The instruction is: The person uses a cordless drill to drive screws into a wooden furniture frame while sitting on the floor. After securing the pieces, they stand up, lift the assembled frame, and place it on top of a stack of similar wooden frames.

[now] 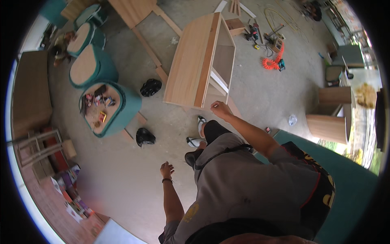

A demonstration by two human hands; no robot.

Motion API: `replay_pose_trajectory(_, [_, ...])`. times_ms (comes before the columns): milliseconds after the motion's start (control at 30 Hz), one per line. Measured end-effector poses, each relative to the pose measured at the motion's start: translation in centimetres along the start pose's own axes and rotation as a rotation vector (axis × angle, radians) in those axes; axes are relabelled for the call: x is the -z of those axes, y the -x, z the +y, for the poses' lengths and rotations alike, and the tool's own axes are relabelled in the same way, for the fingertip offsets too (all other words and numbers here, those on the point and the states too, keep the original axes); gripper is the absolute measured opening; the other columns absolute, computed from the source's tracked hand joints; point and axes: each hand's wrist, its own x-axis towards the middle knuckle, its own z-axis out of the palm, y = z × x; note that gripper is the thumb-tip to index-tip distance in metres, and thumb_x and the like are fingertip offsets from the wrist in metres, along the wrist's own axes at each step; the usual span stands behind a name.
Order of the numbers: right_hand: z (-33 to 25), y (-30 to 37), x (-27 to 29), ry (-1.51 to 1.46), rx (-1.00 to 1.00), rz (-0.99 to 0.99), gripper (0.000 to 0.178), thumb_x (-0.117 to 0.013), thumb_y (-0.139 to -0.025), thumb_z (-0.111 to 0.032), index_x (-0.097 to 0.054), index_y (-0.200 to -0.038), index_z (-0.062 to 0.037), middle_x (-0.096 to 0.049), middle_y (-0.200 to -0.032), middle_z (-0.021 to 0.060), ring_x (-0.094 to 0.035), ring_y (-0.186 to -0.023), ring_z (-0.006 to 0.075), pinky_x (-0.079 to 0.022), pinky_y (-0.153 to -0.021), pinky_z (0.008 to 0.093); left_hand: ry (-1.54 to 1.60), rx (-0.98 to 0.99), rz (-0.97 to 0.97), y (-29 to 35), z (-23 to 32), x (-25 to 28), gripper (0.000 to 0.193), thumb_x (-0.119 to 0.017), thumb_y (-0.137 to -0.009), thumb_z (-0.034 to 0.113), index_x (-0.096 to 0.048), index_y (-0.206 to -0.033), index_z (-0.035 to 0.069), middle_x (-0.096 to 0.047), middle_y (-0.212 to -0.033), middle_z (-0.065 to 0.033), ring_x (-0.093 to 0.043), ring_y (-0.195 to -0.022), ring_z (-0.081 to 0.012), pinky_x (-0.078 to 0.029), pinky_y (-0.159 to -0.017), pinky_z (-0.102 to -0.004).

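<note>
My left hand hangs in the air above the concrete floor, its fingers loosely apart and nothing in them. My right hand is closed at the near end of a wooden cabinet carcass. A small pale spot shows at its fingers; what they hold, if anything, I cannot make out. Whether that hand touches the cabinet or is only beside it, I cannot tell. The cabinet lies on the floor with its open side toward the right, and a white strip slants inside it.
Teal-sided rounded units stand at left; the nearest carries small items. Two black bags lie by it. An orange coiled hose and power tools lie right of the cabinet. A teal surface is at my right.
</note>
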Motion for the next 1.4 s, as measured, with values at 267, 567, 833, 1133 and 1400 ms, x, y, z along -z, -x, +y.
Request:
replay_pose_trajectory(267, [-0.1,1.3,-5.5,-0.394,-0.405,-0.064,0.051,-0.077,-0.078,-0.033,-0.066,-0.118,-0.0034,-0.072,-0.094,0.0159,-0.069,-0.073,0.0249,-0.056,-0.064,0.0399,-0.074,-0.061,-0.042,-10.9,19.3,-5.3,0.033,-0.059,-0.098,0.033,-0.062,-0.119,0.008,-0.070,-0.096,-0.0084,-0.068,-0.082,-0.0211,-0.059,-0.068,-0.0394])
replay_pose_trajectory(567, [-0.2,-3.0,-9.2,-0.553,-0.592,0.176,0.082,-0.084,-0.071,-0.046,-0.056,-0.134,-0.0016,-0.067,-0.120,0.0245,-0.069,-0.105,0.0322,-0.055,-0.088,0.0389,-0.342,-0.064,-0.504,-10.2,30.3,-21.1,0.042,-0.058,-0.099,0.039,-0.054,-0.129,0.009,-0.065,-0.107,-0.0105,-0.066,-0.097,-0.0247,-0.057,-0.082,-0.0434])
replay_pose_trajectory(833, [3.0,-8.3,-15.3,-0.490,-0.634,0.357,0.084,-0.090,-0.065,-0.047,-0.057,-0.130,-0.0065,-0.070,-0.110,0.0211,-0.069,-0.103,0.0318,-0.055,-0.084,0.0423,-0.188,0.383,-0.522,-20.3,24.9,-26.3,0.070,-0.063,-0.091,0.060,-0.039,-0.141,0.016,-0.048,-0.130,-0.0145,-0.057,-0.114,-0.0378,-0.053,-0.093,-0.0590])
replay_pose_trajectory(1133, [1.2,-9.1,-13.7,-0.320,-0.609,0.316,0.062,-0.072,-0.078,-0.045,-0.062,-0.126,-0.0073,-0.070,-0.116,0.0223,-0.066,-0.110,0.0389,-0.054,-0.092,0.0467,-0.571,0.099,-0.621,-21.5,33.1,-21.4,0.067,-0.053,-0.101,0.048,-0.034,-0.150,0.007,-0.054,-0.133,-0.0184,-0.059,-0.119,-0.0321,-0.053,-0.095,-0.0517])
replay_pose_trajectory(1400, [0.4,-7.4,-14.5,-0.286,-0.633,0.282,0.048,-0.067,-0.084,-0.039,-0.067,-0.122,-0.0081,-0.070,-0.120,0.0199,-0.066,-0.113,0.0381,-0.052,-0.096,0.0471,-1.095,-0.293,-0.452,-21.7,39.2,-14.9,0.045,-0.056,-0.101,0.039,-0.058,-0.128,0.002,-0.071,-0.104,-0.0153,-0.071,-0.085,-0.0250,-0.059,-0.070,-0.0417])
